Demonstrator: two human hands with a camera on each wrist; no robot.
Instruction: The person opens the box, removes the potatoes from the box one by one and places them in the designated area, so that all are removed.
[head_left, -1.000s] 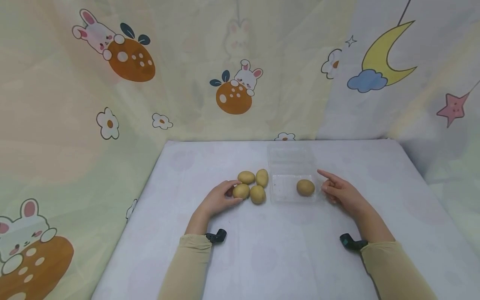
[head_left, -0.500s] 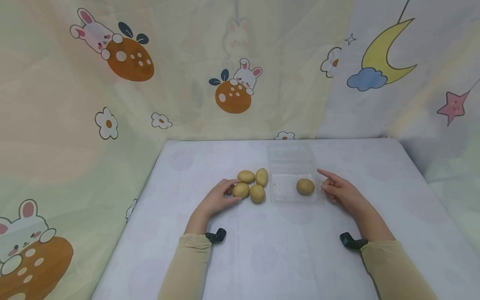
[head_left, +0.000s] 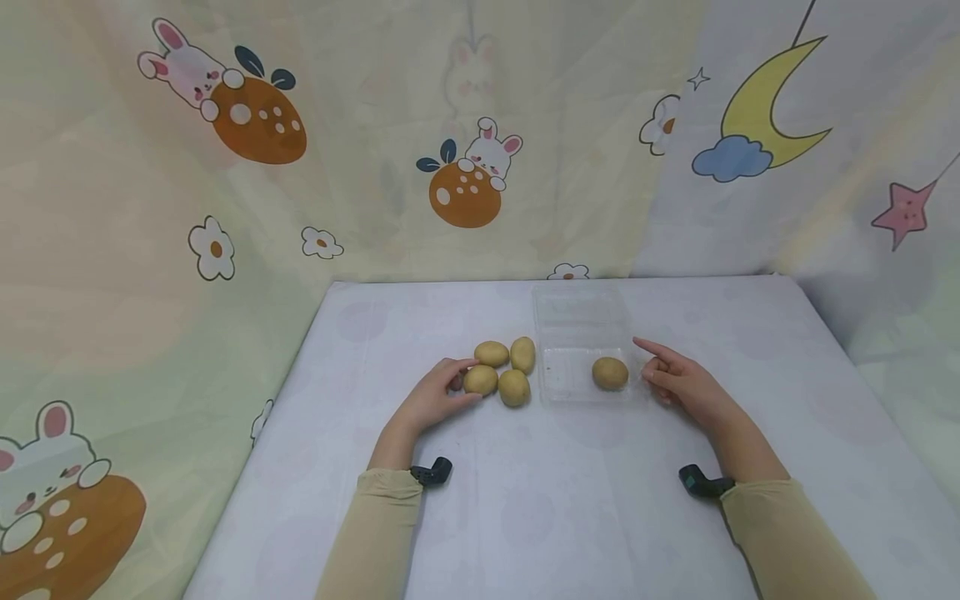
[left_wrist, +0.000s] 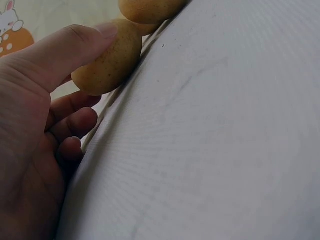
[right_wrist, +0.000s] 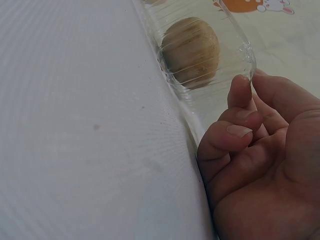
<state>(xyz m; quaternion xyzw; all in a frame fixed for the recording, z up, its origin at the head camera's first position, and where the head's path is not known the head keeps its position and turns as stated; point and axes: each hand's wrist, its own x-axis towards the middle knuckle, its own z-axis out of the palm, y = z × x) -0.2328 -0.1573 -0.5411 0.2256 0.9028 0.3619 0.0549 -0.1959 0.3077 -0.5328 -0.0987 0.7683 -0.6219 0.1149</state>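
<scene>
My left hand (head_left: 432, 397) holds a potato (head_left: 481, 381) on the table between thumb and fingers. In the left wrist view the thumb (left_wrist: 75, 47) lies over that potato (left_wrist: 112, 62), and the lower fingers curl beneath. Several potatoes cluster together, among them a front one (head_left: 514, 388), a back one (head_left: 491, 353) and an upright one (head_left: 522, 355). To their right an open clear plastic box (head_left: 566, 398) has one potato (head_left: 611, 373) in its right part. My right hand (head_left: 686, 385) pinches the box's right rim (right_wrist: 251, 60), index finger pointing out along the side.
The box's clear lid (head_left: 577, 310) lies folded back behind it. A pale cloth covers the table (head_left: 540, 500). Behind it hangs a printed curtain (head_left: 360, 142). Each wrist carries a small black camera, one left (head_left: 432, 472) and one right (head_left: 703, 483).
</scene>
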